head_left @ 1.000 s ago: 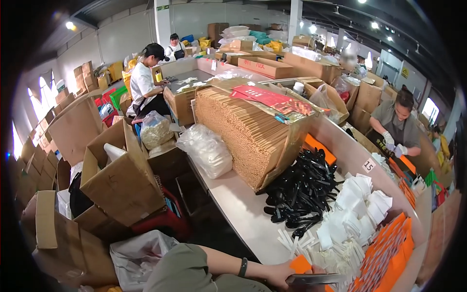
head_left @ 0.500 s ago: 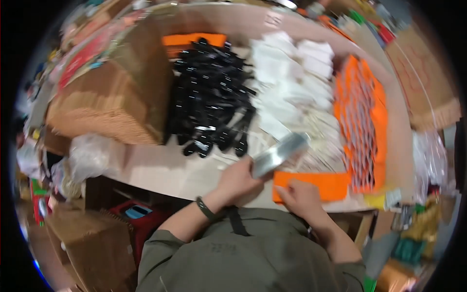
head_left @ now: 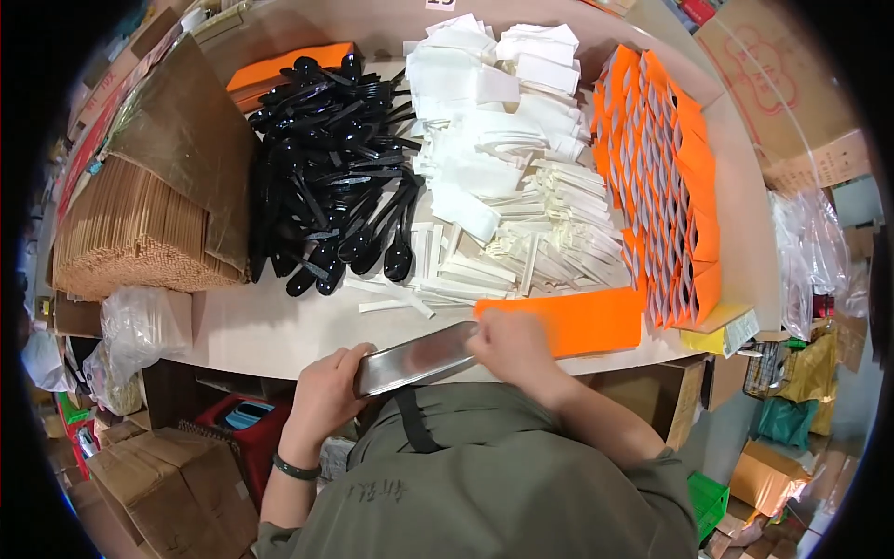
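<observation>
1 metal tray (head_left: 416, 361), at front edge of table (head_left: 270, 326). Prob. light, stiff, slick; best held by rims. L hand (head_left: 326, 388): clamped on its L end. R hand (head_left: 515, 345): fingers curled at R end, grip can't tell. Adj.: 1 flat orange pc. (head_left: 598, 323) Vs. 0.5 s ago: tray lower, nearer body.

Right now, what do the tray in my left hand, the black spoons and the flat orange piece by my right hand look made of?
Tray: probably metal, smooth and shiny, going by its silvery-grey sheen. Black spoons: likely plastic, glossy, with sharp highlights. Orange piece: perhaps paper or thin card, matte, given its even, glare-free colour.
</observation>
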### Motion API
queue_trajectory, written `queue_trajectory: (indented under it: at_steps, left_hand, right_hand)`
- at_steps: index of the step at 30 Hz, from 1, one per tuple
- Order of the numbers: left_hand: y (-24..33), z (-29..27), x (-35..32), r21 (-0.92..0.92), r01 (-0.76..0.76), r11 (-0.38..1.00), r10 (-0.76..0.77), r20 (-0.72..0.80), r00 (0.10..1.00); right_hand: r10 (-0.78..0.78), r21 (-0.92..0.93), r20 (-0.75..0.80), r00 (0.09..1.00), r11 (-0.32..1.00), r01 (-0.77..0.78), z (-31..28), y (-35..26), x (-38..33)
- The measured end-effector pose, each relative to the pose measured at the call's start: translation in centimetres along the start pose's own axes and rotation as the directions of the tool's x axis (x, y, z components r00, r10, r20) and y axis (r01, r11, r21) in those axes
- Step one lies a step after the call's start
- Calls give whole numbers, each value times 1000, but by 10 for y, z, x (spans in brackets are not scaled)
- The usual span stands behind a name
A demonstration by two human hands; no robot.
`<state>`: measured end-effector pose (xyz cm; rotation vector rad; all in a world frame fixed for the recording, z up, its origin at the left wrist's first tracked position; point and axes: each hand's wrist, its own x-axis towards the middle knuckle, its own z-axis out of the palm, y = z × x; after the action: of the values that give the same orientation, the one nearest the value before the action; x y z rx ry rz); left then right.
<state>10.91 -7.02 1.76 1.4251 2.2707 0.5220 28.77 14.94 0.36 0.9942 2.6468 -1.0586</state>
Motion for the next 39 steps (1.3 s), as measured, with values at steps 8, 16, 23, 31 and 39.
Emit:
queue_trajectory:
  at_steps: [8,16,23,31,39]
  left_hand:
    - [12,-3,103,59,-416,907,420,-157,894]
    - [46,22,248,321,-487,812,544,-112,832]
    - [63,-56,215,-61,-255,965,256,10,967]
    - [41,-25,204,-16,-232,973,232,56,971]
    - [-15,-14,147,293,-130,947,231,-341,911]
  right_hand:
    - [4,-84,-332,943,996,-33,-36,16,19]
    - [82,4,-405,911,996,-88,-35,51,30]
    - [-369,98,-247,896,910,402,-44,32,30]
    - [-169,80,-285,944,977,199,-46,27,57]
    - [-357,-138,-465,810,933,332,-90,40,30]
